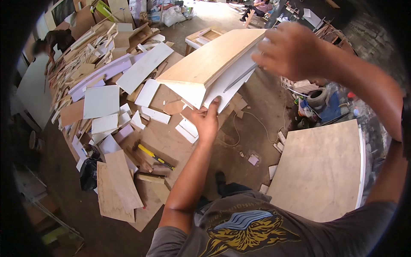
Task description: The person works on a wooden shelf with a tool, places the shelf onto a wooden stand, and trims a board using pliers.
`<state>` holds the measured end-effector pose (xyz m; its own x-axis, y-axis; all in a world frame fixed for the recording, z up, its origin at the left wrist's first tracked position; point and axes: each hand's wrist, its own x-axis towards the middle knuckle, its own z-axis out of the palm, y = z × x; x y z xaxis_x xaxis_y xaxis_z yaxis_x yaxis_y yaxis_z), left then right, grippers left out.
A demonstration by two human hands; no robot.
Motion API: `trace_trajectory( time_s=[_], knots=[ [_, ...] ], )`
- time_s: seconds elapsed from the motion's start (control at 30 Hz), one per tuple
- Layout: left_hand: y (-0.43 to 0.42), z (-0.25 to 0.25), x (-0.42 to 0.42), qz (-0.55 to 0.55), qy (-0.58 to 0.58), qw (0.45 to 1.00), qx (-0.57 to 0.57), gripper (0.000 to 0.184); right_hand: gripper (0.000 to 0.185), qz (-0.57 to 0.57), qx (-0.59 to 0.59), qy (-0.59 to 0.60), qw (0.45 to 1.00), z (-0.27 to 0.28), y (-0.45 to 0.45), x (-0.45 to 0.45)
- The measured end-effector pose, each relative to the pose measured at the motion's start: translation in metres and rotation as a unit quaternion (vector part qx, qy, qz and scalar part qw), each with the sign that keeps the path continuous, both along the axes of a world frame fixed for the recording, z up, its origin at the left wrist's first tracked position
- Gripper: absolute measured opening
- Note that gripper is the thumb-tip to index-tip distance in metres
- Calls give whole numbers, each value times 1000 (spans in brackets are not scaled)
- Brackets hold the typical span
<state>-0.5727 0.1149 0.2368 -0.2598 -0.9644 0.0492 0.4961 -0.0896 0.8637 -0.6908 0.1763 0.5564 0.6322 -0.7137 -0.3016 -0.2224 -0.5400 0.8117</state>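
A long wooden piece (214,53), pale plywood on its top face and white on its end and inner side, is held up above the worktable. My left hand (206,122) grips its lower near corner, the thumb on the white face. A thin grey rod-like tool (239,78) lies slantwise along that white face, its tip not far from my left thumb. My right hand (287,51) is at the far upper end of the piece, fingers curled and blurred; what it holds, if anything, cannot be made out.
Offcuts and white panels (101,102) cover the worktable (173,147), with a yellow-and-black hammer (155,156) near its edge. A large plywood board (319,167) stands at the right. One person (60,40) bends at the far left; another (261,6) sits at the back.
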Motion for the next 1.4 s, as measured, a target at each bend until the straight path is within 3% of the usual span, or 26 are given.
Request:
trace_trajectory(
  time_s=[0.03, 0.07, 0.13, 0.23, 0.33, 0.43, 0.53, 0.57, 0.63, 0.7, 0.77, 0.83, 0.93, 1.03, 1.13, 1.2, 1.23, 1.33, 1.4],
  knots=[
    [1, -5, 0, 0, -2, 1000, 0, 38, 30, -180, 20, -73, 981, -1, -7, 3],
    [3, -8, 1, 1, -3, 1000, 1, 40, 29, -355, 40, -140, 924, 2, -17, 7],
    [5, 2, 1, 0, 16, 1000, 16, 44, 27, -645, 90, -215, 728, 16, -34, 34],
    [1, -2, 2, -8, -8, 1000, 1, 41, 26, -367, 62, -280, 885, 5, -3, -3],
    [5, 9, 4, -8, 24, 999, 25, 37, 30, -174, 49, -214, 960, 3, 10, -8],
    [6, 15, 7, -17, 22, 999, 26, 33, 32, 81, 4, -30, 996, 6, 11, -5],
    [3, 4, -2, 27, 38, 999, -8, 30, 34, 47, 8, -25, 999, -2, 15, 6],
    [1, -1, -2, 17, 35, 999, -7, 30, 34, -10, -3, -78, 997, -6, 12, 2],
    [2, -1, 1, -11, 30, 999, -9, 30, 35, -131, -31, -181, 974, -10, 9, -5],
    [7, 7, 7, -23, 1, 1000, 21, 31, 37, -375, 43, -159, 912, -2, -14, 2],
    [8, 11, 8, -16, -3, 1000, 25, 31, 37, -365, 57, -176, 913, 3, -14, -1],
    [5, 7, 3, 3, 18, 1000, 14, 31, 36, -106, 18, -223, 969, -1, 4, -20],
    [3, 7, 3, -3, 12, 1000, 13, 30, 34, 32, 19, -32, 999, 12, -1, -10],
    [6, 15, 6, -12, 20, 999, 26, 28, 32, 116, 12, 20, 993, 12, 0, -4],
    [-2, -1, 4, -27, -35, 999, -8, 24, 30, 3, 16, -17, 1000, 4, 1, 2],
    [2, 4, 3, -17, -1, 1000, 17, 25, 30, -226, 3, -152, 962, 1, -3, 7],
    [6, 9, 4, -16, 14, 999, 26, 26, 30, -340, -8, -218, 915, 0, 1, 10],
    [4, 6, 2, -15, 23, 999, 23, 22, 31, -372, 45, -251, 893, 5, -2, 10],
    [5, 5, 3, -12, 32, 999, 26, 20, 32, -255, 53, -185, 948, 6, 1, 6]
  ],
)
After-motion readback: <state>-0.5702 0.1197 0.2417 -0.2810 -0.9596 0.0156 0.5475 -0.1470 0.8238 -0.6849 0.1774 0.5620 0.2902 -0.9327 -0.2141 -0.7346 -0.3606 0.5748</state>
